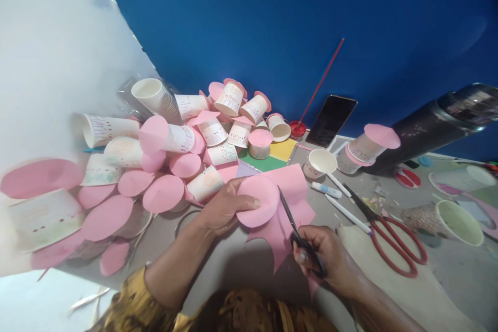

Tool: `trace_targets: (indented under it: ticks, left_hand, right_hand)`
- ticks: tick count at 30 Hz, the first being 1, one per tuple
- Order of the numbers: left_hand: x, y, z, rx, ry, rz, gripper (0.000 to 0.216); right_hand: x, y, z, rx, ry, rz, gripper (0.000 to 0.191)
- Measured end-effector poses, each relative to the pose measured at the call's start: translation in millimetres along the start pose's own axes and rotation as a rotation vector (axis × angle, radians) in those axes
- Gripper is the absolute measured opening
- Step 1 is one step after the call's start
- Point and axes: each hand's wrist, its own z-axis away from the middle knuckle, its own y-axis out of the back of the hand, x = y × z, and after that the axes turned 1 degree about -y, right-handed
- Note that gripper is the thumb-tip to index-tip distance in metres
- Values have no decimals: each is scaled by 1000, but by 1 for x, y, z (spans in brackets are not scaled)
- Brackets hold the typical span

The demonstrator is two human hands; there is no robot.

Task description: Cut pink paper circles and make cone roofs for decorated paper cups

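Note:
Between the thumb and fingers of my left hand (227, 207) is a round pink paper disc (262, 202), thumb pressed on its face. My right hand (324, 257) grips small black-handled scissors (307, 251), fingers in the loops. Their blades point up and to the left, close to the disc's right edge; whether they touch it I cannot tell. Beneath the disc lies a pink paper sheet (293, 184) with curved cut edges. Left of my hands is a heap of decorated paper cups (212, 129) with pink discs on them.
A stack of plain cups (150, 88) leans at the back left. Large red-handled scissors (392, 236), a white marker (348, 212) and a glue stick (326, 190) lie at right. A phone (330, 120) and a black flask (436, 124) rest near the blue wall, beside a red paint pot (298, 130).

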Motion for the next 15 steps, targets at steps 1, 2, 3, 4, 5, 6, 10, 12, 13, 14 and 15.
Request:
trace_targets:
  ticks: [1,2,3,4,5,6,10,12,13,14,15]
  left_hand:
    - [0,0,0,-10,-1,-5,33]
    - [0,0,0,-20,-3,-7,32]
    - [-1,0,0,-28,-5,-6,31]
    - [-1,0,0,-33,-5,-5,31]
    - [-1,0,0,-35,-4,-5,31]
    - [-1,0,0,-35,-1,-5,32]
    - [-1,1,2,-32,11,0,32]
    - [-1,1,1,-32,16,3,33]
    - [-1,1,1,-31,18,4,33]
    - [0,1,1,-29,19,3,34]
    - [0,1,1,-26,21,2,34]
  right_hand:
    - [0,0,0,-1,-1,-5,54]
    - [0,0,0,-1,-2,-9,54]
    - [-1,0,0,-1,-2,-10,54]
    - [-1,0,0,1,0,-11,54]
    - [-1,0,0,0,1,-13,54]
    - [-1,0,0,0,0,-17,55]
    - [-1,0,1,-4,-4,-41,58]
    - [-1,0,1,-3,-3,-39,60]
    - [-1,0,1,-6,-1,-33,60]
    - [-1,0,0,-7,3,-27,61]
    - [-1,0,0,-9,7,-20,62]
